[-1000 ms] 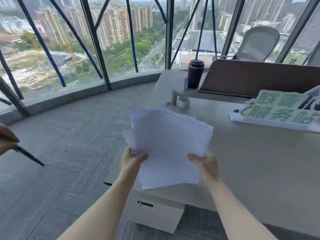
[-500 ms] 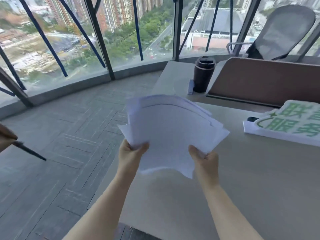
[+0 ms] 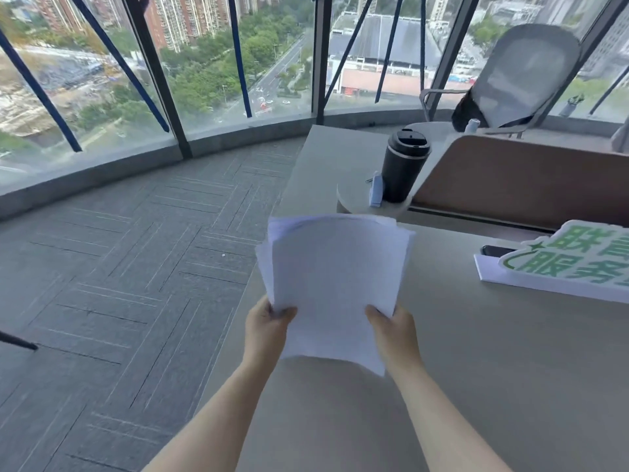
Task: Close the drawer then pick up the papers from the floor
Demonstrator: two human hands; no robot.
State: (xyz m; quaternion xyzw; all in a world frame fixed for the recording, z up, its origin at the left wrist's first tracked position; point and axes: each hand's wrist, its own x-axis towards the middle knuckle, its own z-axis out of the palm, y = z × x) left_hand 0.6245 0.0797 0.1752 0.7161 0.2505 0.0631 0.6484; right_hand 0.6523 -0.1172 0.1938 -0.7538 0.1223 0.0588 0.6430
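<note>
Now I hold the papers in both hands, lifted above the near edge of the table. My left hand pinches the stack at its lower left corner, thumb on top and the other fingers hidden under the sheets; my right hand grips the lower right corner the same way. Both sets of fingers are clamped on the stack. The sheets are loose and uneven, their far edges fanned out and not squared, and the lower right corner droops below my right hand.

Beyond the papers, farther along the table, a black cup stands on a raised rounded shelf, with a small pale blue thing just beside it. To the right of the papers lies a white sign with green characters, well apart from the stack. To the left of the table the grey carpeted floor shows no sheets in the part I can see. The drawer is out of view, so I cannot tell whether it is closed.

I judge the picking up is done, or nearly so. The next move, I think, calls for lowering the stack flat onto the bare table in front of me, keeping clear of the sign, and keeping both grips firm until the sheets rest so none slide off.
</note>
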